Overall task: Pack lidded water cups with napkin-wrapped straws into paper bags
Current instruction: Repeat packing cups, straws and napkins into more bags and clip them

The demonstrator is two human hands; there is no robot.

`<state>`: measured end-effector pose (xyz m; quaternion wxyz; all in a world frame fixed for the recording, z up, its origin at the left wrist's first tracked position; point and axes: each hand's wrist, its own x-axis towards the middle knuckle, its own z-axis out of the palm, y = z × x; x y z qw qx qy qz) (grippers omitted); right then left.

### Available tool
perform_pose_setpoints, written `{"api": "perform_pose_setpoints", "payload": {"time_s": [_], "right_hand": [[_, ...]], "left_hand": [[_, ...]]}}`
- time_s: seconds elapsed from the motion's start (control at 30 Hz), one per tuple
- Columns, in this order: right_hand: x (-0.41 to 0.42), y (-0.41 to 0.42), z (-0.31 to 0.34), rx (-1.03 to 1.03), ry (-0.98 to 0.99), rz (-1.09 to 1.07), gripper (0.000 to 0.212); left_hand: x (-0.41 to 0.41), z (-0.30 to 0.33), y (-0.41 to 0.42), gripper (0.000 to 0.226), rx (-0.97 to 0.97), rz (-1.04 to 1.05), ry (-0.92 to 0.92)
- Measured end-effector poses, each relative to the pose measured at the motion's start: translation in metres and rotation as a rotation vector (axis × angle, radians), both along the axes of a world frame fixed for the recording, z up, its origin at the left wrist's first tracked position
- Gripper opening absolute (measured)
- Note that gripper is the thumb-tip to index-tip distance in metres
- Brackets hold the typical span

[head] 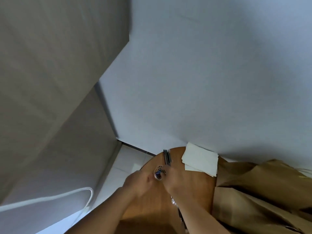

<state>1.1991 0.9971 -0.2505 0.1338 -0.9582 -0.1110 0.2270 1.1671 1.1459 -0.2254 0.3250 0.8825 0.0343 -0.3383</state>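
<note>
From the head camera we see dark, thin straws (166, 157) lying flat near the far edge of the round brown wooden table (190, 183), long axis running away from us, tilted slightly left. Just right of them sits a stack of white paper napkins (200, 159). Brown paper bags (256, 191) lie flat at the right. Our left hand (140, 181) and right hand (179, 178) meet around a small clear, blurred object (159, 172); we cannot tell their grip. Behind stand a pale grey wall (202, 73), white floor tiles (125, 164) and a white cable (67, 195).
</note>
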Motion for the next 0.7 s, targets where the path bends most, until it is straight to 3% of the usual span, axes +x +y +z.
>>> {"api": "perform_pose_setpoints", "payload": {"time_s": [0.1, 0.2, 0.3, 0.43, 0.57, 0.63, 0.7], "right_hand": [[0.008, 0.008, -0.007, 0.071, 0.077, -0.159, 0.003], [0.012, 0.013, -0.013, 0.074, 0.070, -0.094, 0.006], [0.007, 0.014, -0.025, 0.030, 0.017, -0.029, 0.027], [-0.001, 0.012, -0.032, -0.011, -0.030, 0.016, 0.030], [0.001, 0.015, -0.032, -0.069, -0.022, -0.039, 0.027], [0.001, 0.019, -0.025, -0.075, -0.042, -0.015, 0.011], [0.002, 0.019, -0.026, -0.087, -0.087, 0.049, 0.029]], "left_hand": [[0.001, -0.010, 0.002, 0.024, -0.033, 0.032, 0.039], [0.004, -0.015, 0.002, 0.021, -0.036, 0.057, 0.062], [0.006, -0.015, 0.002, 0.024, -0.045, 0.075, 0.062], [0.005, -0.015, 0.002, 0.030, -0.033, 0.058, 0.058], [0.005, -0.017, 0.003, 0.030, -0.030, 0.079, 0.050], [0.004, -0.018, 0.003, 0.029, -0.030, 0.075, 0.048], [0.003, -0.017, 0.003, 0.028, -0.040, 0.082, 0.054]]}}
